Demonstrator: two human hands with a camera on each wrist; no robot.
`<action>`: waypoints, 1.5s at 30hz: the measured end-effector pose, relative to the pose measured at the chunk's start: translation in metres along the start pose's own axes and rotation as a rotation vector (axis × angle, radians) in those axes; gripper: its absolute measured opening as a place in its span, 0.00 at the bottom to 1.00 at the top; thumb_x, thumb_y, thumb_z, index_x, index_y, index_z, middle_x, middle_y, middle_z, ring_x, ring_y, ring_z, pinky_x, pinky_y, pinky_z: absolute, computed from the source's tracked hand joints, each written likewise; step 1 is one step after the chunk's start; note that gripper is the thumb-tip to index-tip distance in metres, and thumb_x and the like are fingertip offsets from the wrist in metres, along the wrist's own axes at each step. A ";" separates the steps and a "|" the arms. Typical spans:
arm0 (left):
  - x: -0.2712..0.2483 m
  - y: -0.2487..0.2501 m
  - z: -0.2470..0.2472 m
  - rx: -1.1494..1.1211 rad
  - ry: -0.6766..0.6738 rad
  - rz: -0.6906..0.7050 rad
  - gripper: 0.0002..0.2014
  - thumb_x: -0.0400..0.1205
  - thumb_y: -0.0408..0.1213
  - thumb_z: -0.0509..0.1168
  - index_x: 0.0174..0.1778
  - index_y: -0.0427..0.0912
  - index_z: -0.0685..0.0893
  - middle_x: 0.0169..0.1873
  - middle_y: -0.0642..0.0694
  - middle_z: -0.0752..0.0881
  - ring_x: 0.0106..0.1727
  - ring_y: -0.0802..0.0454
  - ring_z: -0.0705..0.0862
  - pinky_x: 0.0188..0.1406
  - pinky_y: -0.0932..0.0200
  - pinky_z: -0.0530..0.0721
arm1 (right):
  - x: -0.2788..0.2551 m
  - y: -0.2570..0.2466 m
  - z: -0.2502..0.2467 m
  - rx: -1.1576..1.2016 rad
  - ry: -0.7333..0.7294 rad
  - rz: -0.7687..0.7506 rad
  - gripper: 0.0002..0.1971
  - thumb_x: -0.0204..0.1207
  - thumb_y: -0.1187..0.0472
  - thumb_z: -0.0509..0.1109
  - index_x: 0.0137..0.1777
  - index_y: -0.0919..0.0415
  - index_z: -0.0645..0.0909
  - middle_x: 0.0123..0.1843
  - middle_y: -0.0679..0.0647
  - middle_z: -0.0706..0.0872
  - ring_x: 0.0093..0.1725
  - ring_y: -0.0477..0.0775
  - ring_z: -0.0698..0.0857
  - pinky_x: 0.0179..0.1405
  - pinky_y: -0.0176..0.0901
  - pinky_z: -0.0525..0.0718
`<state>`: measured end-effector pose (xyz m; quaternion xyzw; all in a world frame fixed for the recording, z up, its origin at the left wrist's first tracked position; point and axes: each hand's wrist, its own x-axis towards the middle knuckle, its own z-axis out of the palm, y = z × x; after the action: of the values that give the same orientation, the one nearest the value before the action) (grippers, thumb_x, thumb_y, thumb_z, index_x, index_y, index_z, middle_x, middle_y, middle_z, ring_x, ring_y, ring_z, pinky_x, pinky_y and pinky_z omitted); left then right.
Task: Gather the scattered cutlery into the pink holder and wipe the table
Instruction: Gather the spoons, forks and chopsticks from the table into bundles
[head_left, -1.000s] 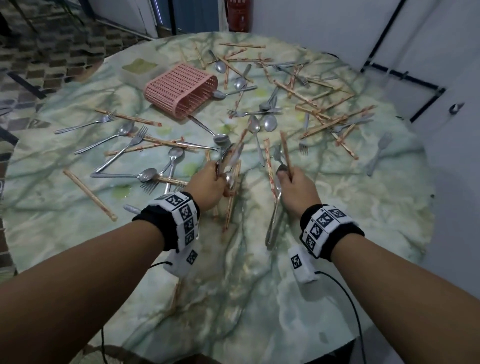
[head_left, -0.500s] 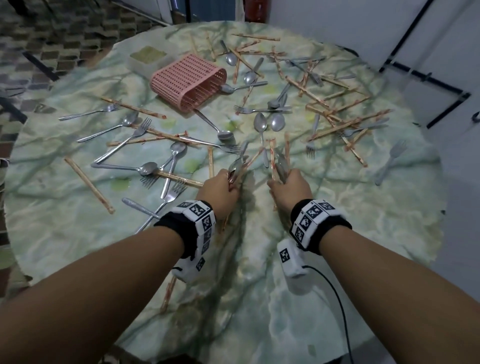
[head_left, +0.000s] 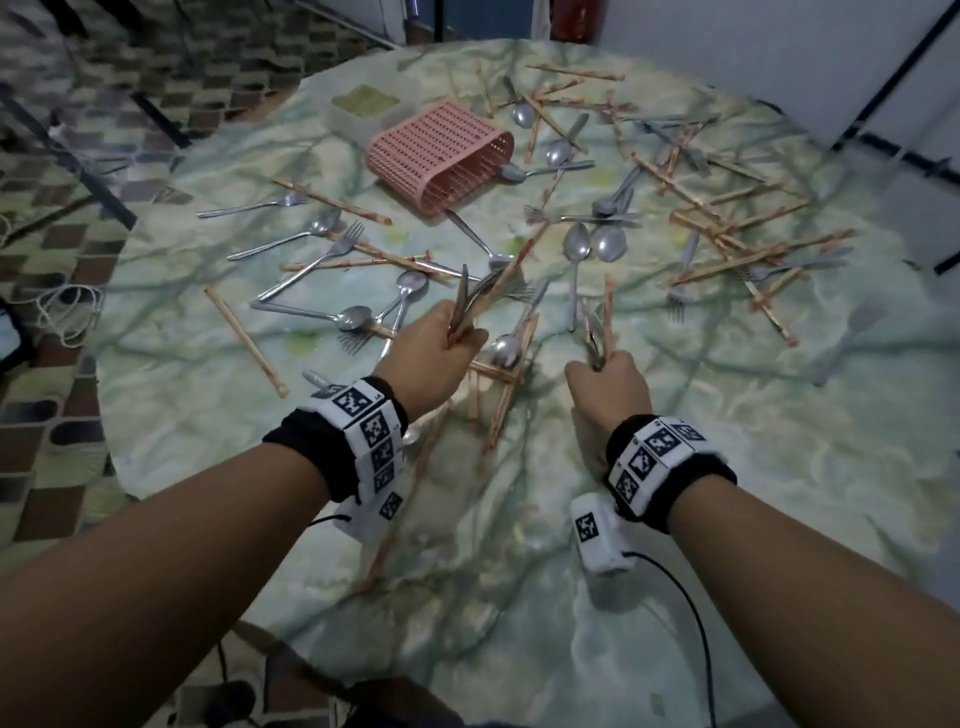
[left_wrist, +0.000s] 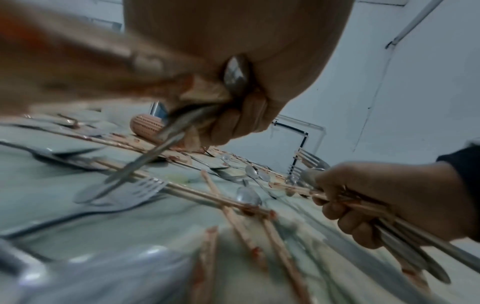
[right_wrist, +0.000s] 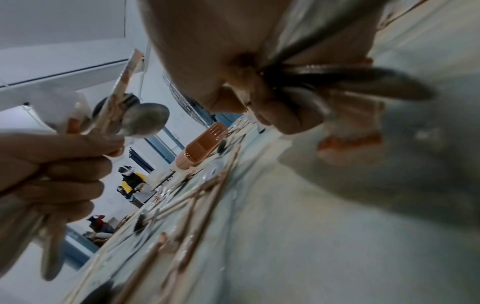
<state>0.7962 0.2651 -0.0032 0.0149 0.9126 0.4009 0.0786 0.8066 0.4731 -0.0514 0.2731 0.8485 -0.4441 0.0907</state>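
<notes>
The pink holder (head_left: 439, 156) lies on its side at the back of the round marble table (head_left: 727, 467), its mouth turned to the right. My left hand (head_left: 441, 343) grips a bundle of cutlery (head_left: 485, 293), metal pieces and a wooden chopstick, raised above the table. My right hand (head_left: 605, 376) grips a second bundle (head_left: 597, 332) of a fork, spoons and chopsticks. In the left wrist view my left hand (left_wrist: 241, 115) is curled round spoon handles. In the right wrist view my right hand (right_wrist: 275, 107) clasps blurred metal handles. Several spoons, forks and chopsticks (head_left: 727, 244) lie scattered between the hands and the holder.
A pale rectangular box (head_left: 363, 106) with a green sponge stands behind the holder. A spoon (head_left: 506, 348) and crossed chopsticks lie between my hands. A chopstick (head_left: 244, 340) lies alone at the left. The near table edge runs below my wrists. A person in yellow (right_wrist: 132, 183) stands far off.
Both hands have lifted off the table with their bundles and moved apart a little. The cutlery in my left hand now points up and to the right.
</notes>
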 end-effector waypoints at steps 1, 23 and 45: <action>-0.004 -0.006 -0.005 0.040 -0.003 -0.004 0.09 0.88 0.48 0.63 0.48 0.46 0.75 0.33 0.51 0.80 0.35 0.50 0.79 0.33 0.53 0.70 | -0.004 -0.003 0.006 0.036 -0.004 0.006 0.24 0.78 0.53 0.65 0.72 0.62 0.74 0.59 0.57 0.82 0.54 0.62 0.81 0.53 0.48 0.78; -0.093 -0.078 -0.014 0.330 -0.292 -0.138 0.10 0.69 0.56 0.63 0.33 0.55 0.75 0.34 0.52 0.83 0.42 0.45 0.84 0.41 0.54 0.80 | -0.049 -0.016 0.067 -0.305 -0.081 -0.249 0.22 0.79 0.55 0.74 0.64 0.63 0.68 0.59 0.63 0.85 0.57 0.68 0.85 0.52 0.54 0.83; -0.021 0.000 0.030 0.105 -0.259 0.025 0.14 0.88 0.51 0.62 0.39 0.50 0.78 0.35 0.48 0.85 0.39 0.46 0.84 0.32 0.56 0.75 | -0.023 0.027 -0.025 0.027 0.149 0.031 0.16 0.79 0.48 0.68 0.57 0.60 0.83 0.49 0.58 0.86 0.50 0.64 0.83 0.48 0.46 0.76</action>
<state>0.8219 0.2854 -0.0205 0.0820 0.9142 0.3484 0.1899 0.8428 0.4970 -0.0462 0.3197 0.8425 -0.4326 0.0305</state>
